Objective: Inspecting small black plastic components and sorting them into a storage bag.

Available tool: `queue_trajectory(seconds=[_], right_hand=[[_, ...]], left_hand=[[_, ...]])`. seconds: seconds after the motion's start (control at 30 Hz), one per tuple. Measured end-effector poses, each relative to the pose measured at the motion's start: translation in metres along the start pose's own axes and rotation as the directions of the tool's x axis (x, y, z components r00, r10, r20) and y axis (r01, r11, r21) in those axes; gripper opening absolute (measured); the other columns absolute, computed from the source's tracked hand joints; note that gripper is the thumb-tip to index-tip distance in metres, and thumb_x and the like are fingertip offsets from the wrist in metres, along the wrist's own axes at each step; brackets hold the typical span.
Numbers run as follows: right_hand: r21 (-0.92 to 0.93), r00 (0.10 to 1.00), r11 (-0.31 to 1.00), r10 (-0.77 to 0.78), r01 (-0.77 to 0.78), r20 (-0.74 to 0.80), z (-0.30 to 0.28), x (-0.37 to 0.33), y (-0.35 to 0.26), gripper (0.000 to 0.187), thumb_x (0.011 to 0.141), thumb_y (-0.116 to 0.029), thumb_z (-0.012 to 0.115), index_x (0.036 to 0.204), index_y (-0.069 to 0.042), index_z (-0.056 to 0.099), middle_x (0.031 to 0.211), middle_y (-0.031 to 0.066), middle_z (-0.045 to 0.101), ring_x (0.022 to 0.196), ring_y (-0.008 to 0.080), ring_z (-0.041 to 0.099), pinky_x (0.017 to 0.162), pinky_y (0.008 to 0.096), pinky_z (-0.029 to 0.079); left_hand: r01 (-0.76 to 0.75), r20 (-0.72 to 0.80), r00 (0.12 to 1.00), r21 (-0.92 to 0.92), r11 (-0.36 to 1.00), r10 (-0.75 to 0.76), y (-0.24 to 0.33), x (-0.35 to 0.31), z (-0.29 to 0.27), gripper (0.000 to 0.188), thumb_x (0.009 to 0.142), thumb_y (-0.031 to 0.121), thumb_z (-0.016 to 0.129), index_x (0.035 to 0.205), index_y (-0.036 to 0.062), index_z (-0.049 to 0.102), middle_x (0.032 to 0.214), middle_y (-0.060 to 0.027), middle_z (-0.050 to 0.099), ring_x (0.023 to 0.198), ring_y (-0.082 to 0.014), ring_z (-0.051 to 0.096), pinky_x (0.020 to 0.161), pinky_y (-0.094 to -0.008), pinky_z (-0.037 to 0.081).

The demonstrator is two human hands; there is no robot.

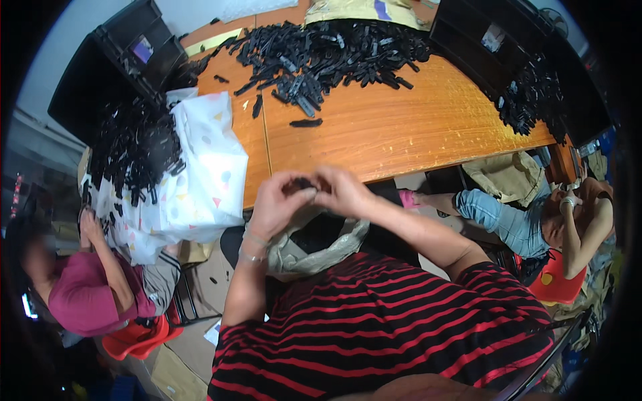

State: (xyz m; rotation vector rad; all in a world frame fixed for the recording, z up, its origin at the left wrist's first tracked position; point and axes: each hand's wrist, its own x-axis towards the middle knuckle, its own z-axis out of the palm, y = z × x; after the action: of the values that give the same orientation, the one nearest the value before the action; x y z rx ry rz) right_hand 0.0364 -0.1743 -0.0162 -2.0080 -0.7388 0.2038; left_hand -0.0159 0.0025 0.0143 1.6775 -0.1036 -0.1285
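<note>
My left hand [277,205] and my right hand [342,192] meet just off the near edge of the table, with fingers curled and fingertips together. A small black piece [304,182] shows partly between them; the fingers hide most of it. Right below my hands, an open woven sack [354,239] with a rolled rim rests at my lap, dark inside. Across the tabletop, a large heap of slim black plastic pieces [321,57] is spread. One loose black piece [306,123] lies nearer to me, apart from the heap.
Black crates [110,53] stand at the left, another black crate [478,50] at the right, each beside more black pieces. Patterned white plastic sheeting [210,167] drapes the table's left side. A person in a maroon top [93,294] sits left; another in jeans [515,217] sits right.
</note>
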Motion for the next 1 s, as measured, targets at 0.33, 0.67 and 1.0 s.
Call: queue_trajectory(seconds=[0.33,0.67,1.0], right_hand=[[-0.223,0.948,0.948,-0.164,0.228,0.274,-0.006,-0.023,0.014,0.036,0.075,-0.031,0.073,0.098,-0.005,0.064,0.087,0.0163,0.065,0.083,0.0374,0.063,0.069,0.0445,0.049],[-0.473,0.897,0.841,0.031,-0.262,-0.441,-0.137,0.121,0.101,0.025,0.079,-0.026,0.068,0.092,-0.005,0.066,0.083,0.0187,0.067,0.080,0.0351,0.065,0.071,0.0431,0.051],[-0.630,0.885,0.642,0.180,-0.437,-0.430,-0.142,0.163,0.119,0.018,0.075,-0.010,0.061,0.089,0.000,0.056,0.084,0.0233,0.066,0.083,0.0392,0.065,0.072,0.0464,0.051]], left_hand=[[0.048,-0.149,0.989,0.255,0.966,-0.009,-0.031,0.067,-0.009,0.025,0.090,0.012,0.060,0.111,-0.0029,0.056,0.072,-0.0047,0.061,0.064,-0.0092,0.059,0.056,-0.0245,0.046],[0.243,-0.423,0.892,0.749,0.616,0.163,-0.030,0.152,0.002,0.028,0.085,0.032,0.063,0.086,0.0042,0.065,0.078,-0.0169,0.067,0.077,-0.0344,0.064,0.069,-0.0425,0.049],[0.208,-0.410,0.894,0.736,0.644,0.179,-0.034,0.145,0.005,0.025,0.074,0.019,0.074,0.087,0.0014,0.063,0.077,-0.0157,0.064,0.076,-0.0320,0.063,0.068,-0.0396,0.049]])
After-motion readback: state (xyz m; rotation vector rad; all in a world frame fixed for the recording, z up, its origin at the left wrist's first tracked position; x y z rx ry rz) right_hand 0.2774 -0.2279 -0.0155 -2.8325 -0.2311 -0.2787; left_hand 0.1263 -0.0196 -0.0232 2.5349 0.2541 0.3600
